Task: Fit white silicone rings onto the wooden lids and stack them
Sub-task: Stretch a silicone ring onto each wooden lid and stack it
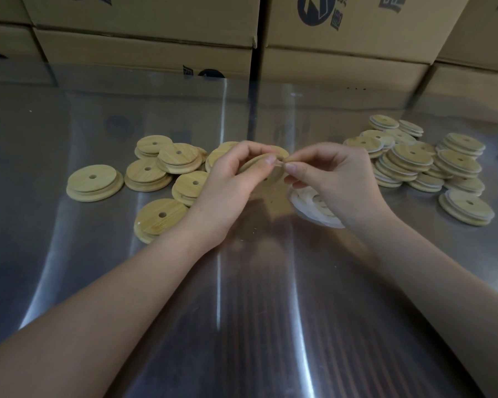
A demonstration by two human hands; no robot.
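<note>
Ring meets lid above the counter point(242, 282)
The left hand point(230, 182) grips a lid point(255, 164); the right hand point(339, 179), its fingers point(292, 167) pinched on a ring point(278, 162), works at the lid's right edge, spare rings point(308, 209) just below.

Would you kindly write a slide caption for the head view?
Left hand holds a wooden lid while right hand pinches a white ring onto it; bare lids left, ringed stacks right.
</note>
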